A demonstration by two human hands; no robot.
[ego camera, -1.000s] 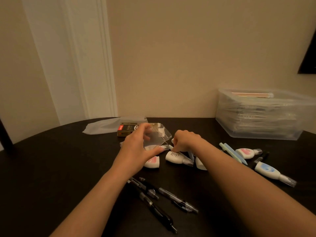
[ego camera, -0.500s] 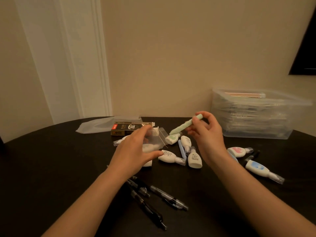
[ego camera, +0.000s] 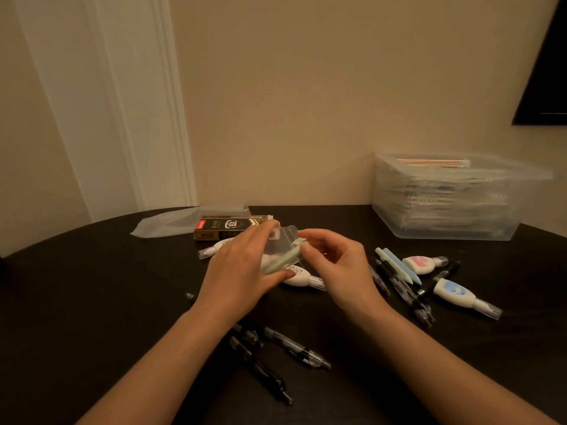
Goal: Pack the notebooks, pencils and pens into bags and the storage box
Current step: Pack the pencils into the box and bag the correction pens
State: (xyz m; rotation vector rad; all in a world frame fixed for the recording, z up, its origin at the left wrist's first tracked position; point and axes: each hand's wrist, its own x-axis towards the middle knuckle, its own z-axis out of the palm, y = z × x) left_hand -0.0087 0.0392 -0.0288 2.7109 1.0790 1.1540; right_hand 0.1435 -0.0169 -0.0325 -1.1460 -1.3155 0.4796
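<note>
My left hand (ego camera: 242, 271) holds a small clear plastic bag (ego camera: 283, 243) above the dark table (ego camera: 92, 302), thumb under it and fingers over its top. A pale green pen (ego camera: 283, 257) lies slanted inside the bag's mouth. My right hand (ego camera: 334, 265) pinches the pen's upper end with curled fingers. A clear storage box (ego camera: 445, 197) with stacked notebooks stands at the back right. Black pens (ego camera: 294, 351) lie near my forearms. White correction tapes (ego camera: 302, 279) lie under and around the hands.
A black and gold pen box (ego camera: 227, 227) and a frosted bag (ego camera: 171, 223) lie behind my left hand. To the right lie pastel pens (ego camera: 399, 266), dark pens (ego camera: 405, 289), a pink correction tape (ego camera: 422, 263) and a blue one (ego camera: 457, 294). The wall runs behind the table.
My right hand picked the green pen up from the pile, raised it, then brought it left and down into the mouth of the bag. My left hand kept hold of the bag.
</note>
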